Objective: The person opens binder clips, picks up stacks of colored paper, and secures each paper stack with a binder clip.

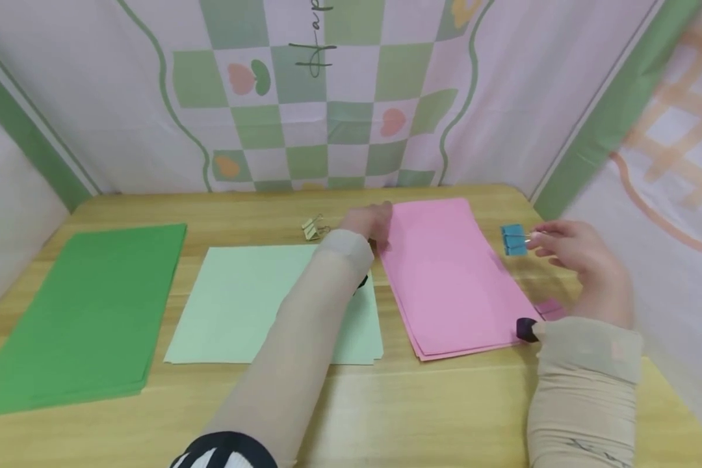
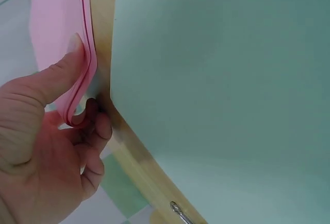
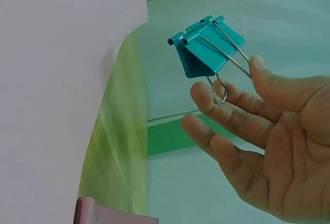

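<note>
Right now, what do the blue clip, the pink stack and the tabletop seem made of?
Blue clip: probably painted metal, semi-glossy, from its thin rolled edges and sheen.
Pink stack: matte paper or thin card; its layers bend at a corner.
Tabletop: wood or wood-look laminate, smooth; grain-like streaks fit both.

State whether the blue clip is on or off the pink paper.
Off: the right hand holds the blue clip beside the pink paper, a gap between.
</note>
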Available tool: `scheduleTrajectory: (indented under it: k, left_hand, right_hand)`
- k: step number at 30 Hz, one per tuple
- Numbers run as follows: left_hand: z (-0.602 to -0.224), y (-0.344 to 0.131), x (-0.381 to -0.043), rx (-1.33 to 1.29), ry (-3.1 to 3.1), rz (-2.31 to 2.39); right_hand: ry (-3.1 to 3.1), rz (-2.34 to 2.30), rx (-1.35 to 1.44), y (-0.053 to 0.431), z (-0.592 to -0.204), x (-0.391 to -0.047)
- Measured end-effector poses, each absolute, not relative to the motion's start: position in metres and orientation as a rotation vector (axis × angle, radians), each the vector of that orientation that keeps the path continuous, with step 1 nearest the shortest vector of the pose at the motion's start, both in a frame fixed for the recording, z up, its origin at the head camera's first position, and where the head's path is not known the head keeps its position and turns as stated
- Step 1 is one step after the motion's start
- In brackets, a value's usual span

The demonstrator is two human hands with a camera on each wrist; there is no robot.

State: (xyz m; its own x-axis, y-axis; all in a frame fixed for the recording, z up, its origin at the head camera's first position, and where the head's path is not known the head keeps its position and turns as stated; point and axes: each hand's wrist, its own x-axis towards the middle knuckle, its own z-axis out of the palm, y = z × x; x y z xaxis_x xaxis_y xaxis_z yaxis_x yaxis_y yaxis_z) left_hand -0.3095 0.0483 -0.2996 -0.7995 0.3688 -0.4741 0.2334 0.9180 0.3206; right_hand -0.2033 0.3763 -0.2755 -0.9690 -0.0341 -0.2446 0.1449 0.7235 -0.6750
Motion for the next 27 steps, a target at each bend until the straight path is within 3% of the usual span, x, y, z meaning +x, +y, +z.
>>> scheduleTrajectory:
  k: [13, 18, 27]
  left_hand:
    - [-0.325, 0.058, -0.320, 0.594, 2.572, 0.653]
    - [-0.325, 0.059, -0.322, 0.528, 2.551, 0.740]
    - [-0.315, 0.053, -0.325, 0.138, 2.020, 1.624]
  right_hand:
    - [2.745, -1.087, 0.132, 0.393, -0.278, -0.190]
    - [2.782, -1.130, 0.191, 0.396, -0.280, -0.188]
    - [2.744, -1.169, 0.217, 0.388, -0.280, -0.191]
